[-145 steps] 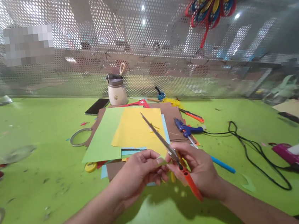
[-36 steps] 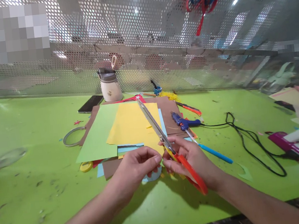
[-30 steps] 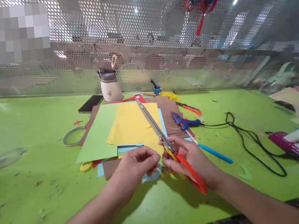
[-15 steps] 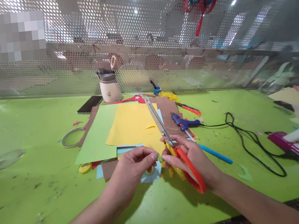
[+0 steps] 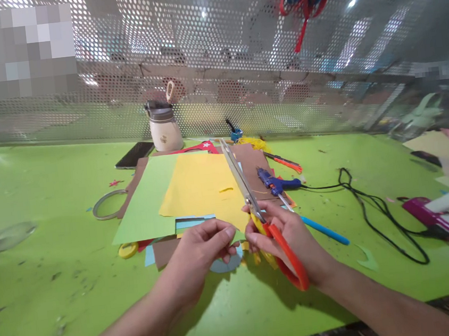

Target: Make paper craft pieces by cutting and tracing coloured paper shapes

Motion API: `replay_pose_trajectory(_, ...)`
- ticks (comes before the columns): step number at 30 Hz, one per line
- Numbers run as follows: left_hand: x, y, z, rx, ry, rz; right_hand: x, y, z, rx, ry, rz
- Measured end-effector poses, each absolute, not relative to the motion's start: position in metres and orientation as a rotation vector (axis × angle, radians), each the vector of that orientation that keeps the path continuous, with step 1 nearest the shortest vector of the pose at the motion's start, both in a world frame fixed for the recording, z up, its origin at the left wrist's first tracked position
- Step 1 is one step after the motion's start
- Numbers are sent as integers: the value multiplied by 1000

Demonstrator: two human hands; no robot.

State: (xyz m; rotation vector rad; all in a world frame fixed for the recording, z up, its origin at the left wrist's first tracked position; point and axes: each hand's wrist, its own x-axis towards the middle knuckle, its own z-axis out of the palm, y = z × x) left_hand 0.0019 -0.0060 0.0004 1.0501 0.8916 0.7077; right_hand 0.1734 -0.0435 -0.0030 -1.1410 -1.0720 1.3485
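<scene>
My right hand [image 5: 292, 241] grips a pair of scissors [image 5: 252, 200] with orange handles; the long closed blades point up and away over the paper stack. My left hand [image 5: 201, 253] is pinched at the fingertips on a small green paper piece [image 5: 237, 236], right beside the right hand's fingers. Both hands hover just above the green table, in front of a stack of coloured sheets with a yellow sheet [image 5: 202, 189] on top and a light green sheet [image 5: 150, 202] to its left. A blue paper circle [image 5: 222, 266] lies under my hands.
A blue glue gun [image 5: 276, 183] with a black cable [image 5: 377, 213] lies right of the stack, beside a blue pen [image 5: 323, 231]. A white jar [image 5: 163, 129], a phone [image 5: 135, 155], a tape ring [image 5: 106, 204] and a purple tool [image 5: 440, 218] sit around. A perforated metal screen stands behind.
The scissors' blades have swung a little to the right and more upright. My hands stayed together in the same spot, fingers shifting slightly on the small piece.
</scene>
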Motion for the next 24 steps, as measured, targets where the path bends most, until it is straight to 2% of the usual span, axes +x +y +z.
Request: replay_pose_trajectory(24, 10, -11, -2, 916, 860, 792, 165, -46, -3, -1142, -971, 1176)
